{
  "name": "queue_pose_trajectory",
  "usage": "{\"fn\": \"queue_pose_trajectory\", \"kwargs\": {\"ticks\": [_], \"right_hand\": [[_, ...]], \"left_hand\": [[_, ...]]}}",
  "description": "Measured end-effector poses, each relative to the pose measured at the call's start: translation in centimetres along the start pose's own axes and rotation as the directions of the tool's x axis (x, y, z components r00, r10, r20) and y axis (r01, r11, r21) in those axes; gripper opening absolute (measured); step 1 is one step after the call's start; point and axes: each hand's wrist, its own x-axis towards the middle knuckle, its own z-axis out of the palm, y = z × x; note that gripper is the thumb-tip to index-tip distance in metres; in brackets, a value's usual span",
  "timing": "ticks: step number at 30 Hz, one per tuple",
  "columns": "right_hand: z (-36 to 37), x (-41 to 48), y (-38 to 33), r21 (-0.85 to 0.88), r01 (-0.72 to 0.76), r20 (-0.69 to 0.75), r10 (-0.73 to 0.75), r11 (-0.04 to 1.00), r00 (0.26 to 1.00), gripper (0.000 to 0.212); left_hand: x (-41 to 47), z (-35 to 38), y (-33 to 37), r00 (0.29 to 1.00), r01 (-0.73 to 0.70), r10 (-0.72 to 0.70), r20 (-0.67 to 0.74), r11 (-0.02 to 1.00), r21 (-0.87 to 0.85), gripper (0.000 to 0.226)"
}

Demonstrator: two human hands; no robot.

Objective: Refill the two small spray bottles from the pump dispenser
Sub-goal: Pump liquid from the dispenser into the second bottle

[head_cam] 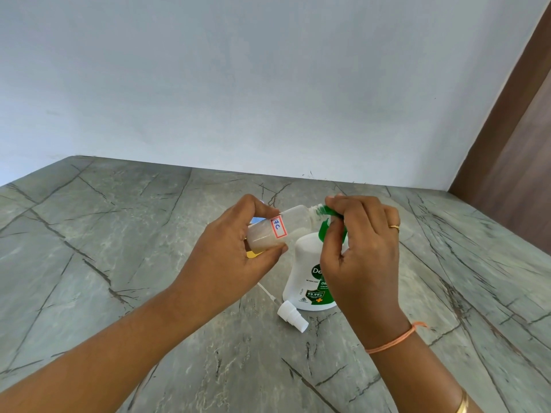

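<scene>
On the grey veined counter (119,234), near its middle, stands the white pump dispenser (301,263) with a green and white label. The right hand (363,248) is over its top. The fingers are bent together and closed around the green pump head (323,231), and they hide most of it.

The left hand (229,254) holds one small spray bottle (295,223) in the air, to the left of the dispenser top. The thumb is below and the fingers are above, clamped on the lower body of the bottle. The bottle is clear, it is tilted almost on its side, and its open neck meets the green spout. A little cloudy liquid lies inside. A red-framed label (278,228) on it reads "1C".

The white spray cap (292,318) of the bottle lies on the counter just in front of the dispenser. Its thin dip tube (267,290) points away to the left.

Something yellow and blue shows behind the left hand, but I cannot tell what it is.

The right hand wears a ring (395,227), and the wrist has an orange thread (396,339).
</scene>
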Motion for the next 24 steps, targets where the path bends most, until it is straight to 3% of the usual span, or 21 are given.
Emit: {"fn": "queue_pose_trajectory", "kwargs": {"ticks": [24], "right_hand": [[0.21, 0.08, 0.18, -0.001, -0.018, 0.008, 0.018, 1.0, 1.0, 0.02]], "left_hand": [[-0.07, 0.13, -0.3, 1.0, -0.012, 0.013, -0.024, 0.999, 0.042, 0.038]]}}
